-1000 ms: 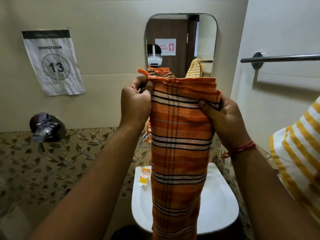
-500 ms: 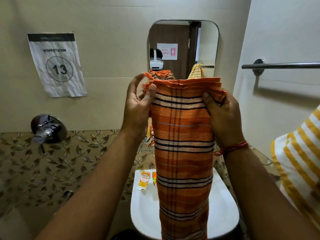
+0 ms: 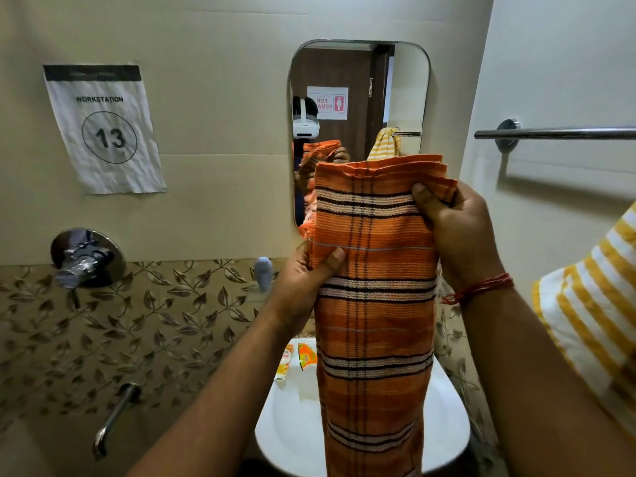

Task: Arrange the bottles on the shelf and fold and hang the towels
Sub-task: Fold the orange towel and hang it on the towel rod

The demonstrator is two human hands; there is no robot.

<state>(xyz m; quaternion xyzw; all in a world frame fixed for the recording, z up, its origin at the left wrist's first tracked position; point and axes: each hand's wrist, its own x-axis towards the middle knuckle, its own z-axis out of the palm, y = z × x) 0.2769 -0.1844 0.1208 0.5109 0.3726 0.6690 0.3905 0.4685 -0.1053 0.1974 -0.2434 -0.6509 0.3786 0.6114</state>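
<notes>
Your left hand [image 3: 309, 284] pinches the orange towel's [image 3: 375, 304] left edge mid-height; the soft, limp cloth hangs over the basin [image 3: 292, 425]; your right hand [image 3: 457, 228] grips its top corner; hold both edges.

Bathroom: wall mirror [image 3: 359, 98], white basin [image 3: 292, 425], towel bar [image 3: 557, 133], tiled walls.

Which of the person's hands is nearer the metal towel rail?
Right. The right hand grips the orange towel just below-left of the towel rail; the left hand holds its far, lower edge.
</notes>
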